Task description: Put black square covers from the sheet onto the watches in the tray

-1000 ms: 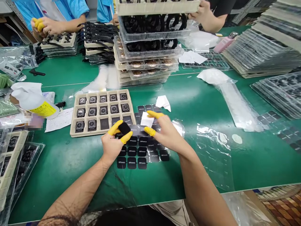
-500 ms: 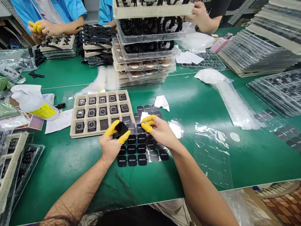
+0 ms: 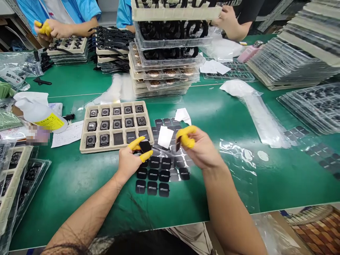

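Yellow finger covers are on both hands. My left hand [image 3: 130, 159] grips a black watch body [image 3: 145, 146] between thumb and fingers, just below the beige tray [image 3: 82, 136]. My right hand [image 3: 199, 145] pinches a small dark film sticker [image 3: 178, 142], held up off the table to the right. Rows of black square stickers with white lettering [image 3: 153, 174] lie on clear sheets below and between the hands. A white cloth piece [image 3: 165, 137] rests on the sheets. Watch bodies [image 3: 117, 123] fill most compartments of the tray; three front-right ones hold flat dark squares.
Tall stacks of trays [image 3: 164, 43] stand behind, with more at the far right [image 3: 292, 60] and left [image 3: 13, 177]. A white bottle [image 3: 39, 115] leans at left. Clear plastic film [image 3: 239, 170] lies at right. Other people's hands [image 3: 57, 29] are across the table.
My right hand has lifted off the sticker sheets and moved right, with a dark sticker in its fingers. My left hand has shifted slightly right with the watch body. The sticker sheets have shifted a little.
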Demonstrator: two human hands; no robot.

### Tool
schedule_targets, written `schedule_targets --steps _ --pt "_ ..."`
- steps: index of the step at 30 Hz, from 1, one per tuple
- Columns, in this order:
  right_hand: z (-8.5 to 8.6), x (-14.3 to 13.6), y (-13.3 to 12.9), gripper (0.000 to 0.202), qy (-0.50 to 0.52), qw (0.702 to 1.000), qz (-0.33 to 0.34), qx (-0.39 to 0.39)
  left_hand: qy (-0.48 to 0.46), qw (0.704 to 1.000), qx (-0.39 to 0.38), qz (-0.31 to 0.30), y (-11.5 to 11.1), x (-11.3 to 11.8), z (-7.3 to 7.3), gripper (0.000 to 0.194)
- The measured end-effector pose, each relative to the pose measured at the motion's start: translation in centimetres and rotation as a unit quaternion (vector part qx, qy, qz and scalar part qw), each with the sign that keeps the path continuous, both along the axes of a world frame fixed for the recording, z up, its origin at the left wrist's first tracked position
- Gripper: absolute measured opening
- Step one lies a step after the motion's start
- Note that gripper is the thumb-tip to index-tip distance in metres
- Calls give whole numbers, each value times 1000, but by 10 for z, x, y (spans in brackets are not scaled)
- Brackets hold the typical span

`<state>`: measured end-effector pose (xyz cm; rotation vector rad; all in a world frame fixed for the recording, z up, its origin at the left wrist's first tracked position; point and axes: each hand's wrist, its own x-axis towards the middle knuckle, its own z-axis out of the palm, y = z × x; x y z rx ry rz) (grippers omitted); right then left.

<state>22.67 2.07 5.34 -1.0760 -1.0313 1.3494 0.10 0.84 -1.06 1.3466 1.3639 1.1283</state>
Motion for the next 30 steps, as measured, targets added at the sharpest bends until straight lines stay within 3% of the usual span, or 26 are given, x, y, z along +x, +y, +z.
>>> schedule_targets --steps 4,10,30 --pt "-7 -29 -8 35 -81 990 50 -100 76 993 23 -84 -3 0 4 56" --pt "-23 -41 -4 38 -62 979 57 -185 149 982 24 -116 -5 0 10 59" --pt "-35 -44 -4 39 -93 978 54 -180 163 979 20 -117 -4 -1 8 60"
